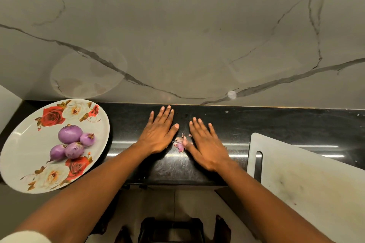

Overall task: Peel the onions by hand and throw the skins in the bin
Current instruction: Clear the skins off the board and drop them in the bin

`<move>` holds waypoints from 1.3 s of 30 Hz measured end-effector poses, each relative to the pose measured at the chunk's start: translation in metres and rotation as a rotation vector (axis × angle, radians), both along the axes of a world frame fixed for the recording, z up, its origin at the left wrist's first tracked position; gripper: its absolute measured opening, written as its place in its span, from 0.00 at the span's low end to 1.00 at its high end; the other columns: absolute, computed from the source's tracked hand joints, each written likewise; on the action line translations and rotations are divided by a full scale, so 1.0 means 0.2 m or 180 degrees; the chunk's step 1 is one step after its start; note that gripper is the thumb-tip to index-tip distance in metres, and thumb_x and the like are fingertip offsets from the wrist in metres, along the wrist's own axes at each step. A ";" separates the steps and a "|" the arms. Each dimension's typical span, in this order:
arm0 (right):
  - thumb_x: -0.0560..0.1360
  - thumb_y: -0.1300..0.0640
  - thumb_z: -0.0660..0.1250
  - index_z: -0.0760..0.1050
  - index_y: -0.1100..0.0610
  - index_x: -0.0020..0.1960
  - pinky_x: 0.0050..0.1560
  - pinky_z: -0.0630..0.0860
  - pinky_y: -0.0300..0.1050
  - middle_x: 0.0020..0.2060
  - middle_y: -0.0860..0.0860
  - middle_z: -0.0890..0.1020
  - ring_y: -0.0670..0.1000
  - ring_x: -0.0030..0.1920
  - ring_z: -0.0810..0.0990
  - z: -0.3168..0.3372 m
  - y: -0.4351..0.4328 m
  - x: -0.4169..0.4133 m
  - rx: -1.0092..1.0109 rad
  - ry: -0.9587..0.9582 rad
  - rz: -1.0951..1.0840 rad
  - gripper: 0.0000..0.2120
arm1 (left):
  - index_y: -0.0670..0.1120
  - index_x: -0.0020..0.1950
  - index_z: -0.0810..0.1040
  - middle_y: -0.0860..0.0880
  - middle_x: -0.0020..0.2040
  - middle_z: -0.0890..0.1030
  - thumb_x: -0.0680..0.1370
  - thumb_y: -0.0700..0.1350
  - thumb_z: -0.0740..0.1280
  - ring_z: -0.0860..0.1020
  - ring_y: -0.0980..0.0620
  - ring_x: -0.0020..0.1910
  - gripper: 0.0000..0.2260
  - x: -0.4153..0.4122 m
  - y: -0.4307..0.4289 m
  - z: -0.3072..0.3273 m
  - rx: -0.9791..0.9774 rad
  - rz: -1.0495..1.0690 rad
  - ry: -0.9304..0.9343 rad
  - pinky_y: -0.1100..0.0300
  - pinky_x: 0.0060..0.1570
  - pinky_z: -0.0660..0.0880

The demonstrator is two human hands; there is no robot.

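step: gathering skins | my left hand [159, 134] and right hand [207, 144] flat, fingers straight, holding nothing | skin scraps [179, 144] between them on counter [256, 120]; four peeled onions [73, 143] on plate [17, 156] | next: scoop scraps, carry to bin, possibly the dark object below [171, 227]

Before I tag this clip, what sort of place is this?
Most likely a home kitchen: a black stone counter against a marble-patterned wall, a floral plate holding peeled purple onions, and a white cutting board at the right.

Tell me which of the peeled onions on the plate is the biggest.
The rearmost onion, at the far end of the cluster on the plate. The three other onions in front of it are all clearly smaller.
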State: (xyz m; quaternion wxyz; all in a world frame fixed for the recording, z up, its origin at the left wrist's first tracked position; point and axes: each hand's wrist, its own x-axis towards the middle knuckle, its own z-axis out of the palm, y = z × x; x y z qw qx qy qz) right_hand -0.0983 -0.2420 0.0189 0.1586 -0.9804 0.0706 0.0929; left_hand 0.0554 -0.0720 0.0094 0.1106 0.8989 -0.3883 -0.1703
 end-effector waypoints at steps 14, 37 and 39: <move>0.84 0.30 0.38 0.42 0.51 0.86 0.84 0.39 0.54 0.84 0.47 0.41 0.45 0.83 0.35 -0.01 -0.03 -0.06 0.0107 -0.0142 -0.0047 0.38 | 0.53 0.86 0.46 0.59 0.85 0.44 0.88 0.59 0.47 0.39 0.64 0.83 0.27 -0.17 0.11 0.05 -0.1235 -0.0117 0.1014 0.55 0.83 0.40; 0.88 0.38 0.46 0.41 0.47 0.85 0.85 0.41 0.50 0.85 0.43 0.44 0.37 0.82 0.37 0.01 0.25 -0.15 0.0819 -0.0389 0.0051 0.31 | 0.55 0.81 0.66 0.62 0.80 0.67 0.84 0.55 0.55 0.61 0.62 0.81 0.24 -0.53 0.38 0.19 -0.2676 0.1354 0.2186 0.61 0.79 0.57; 0.87 0.36 0.44 0.42 0.47 0.86 0.85 0.42 0.51 0.85 0.43 0.45 0.38 0.83 0.38 0.00 0.17 -0.10 0.0726 -0.0397 0.0007 0.31 | 0.47 0.78 0.72 0.55 0.75 0.77 0.83 0.52 0.56 0.72 0.56 0.76 0.24 -0.57 0.43 0.18 -0.3079 0.1724 0.2574 0.58 0.76 0.66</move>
